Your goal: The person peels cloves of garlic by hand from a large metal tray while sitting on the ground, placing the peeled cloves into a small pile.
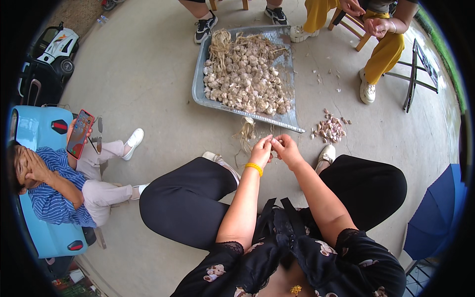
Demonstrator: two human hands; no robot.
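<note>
My left hand [262, 149] and my right hand [288, 151] meet above the concrete floor, fingertips pinched together. Between them is something small, apparently a piece of garlic, mostly hidden by the fingers. A yellow beaded bracelet [254, 167] circles my left wrist. Just beyond my hands stands a shallow metal tray [241, 109] heaped with garlic bulbs [245, 81]. Dry garlic stalks [220, 42] lie bunched at its far left corner. To the right of my hands, loose garlic cloves [330, 129] form a small pile on the floor, near my right shoe [326, 156].
At left, a person in a striped shirt [59, 185] holds a red-edged phone [79, 133] before a light-blue vehicle [48, 241]. Across the tray sit two people, one in yellow trousers [386, 55]. A folding stool [413, 74] and a blue umbrella [432, 215] stand right.
</note>
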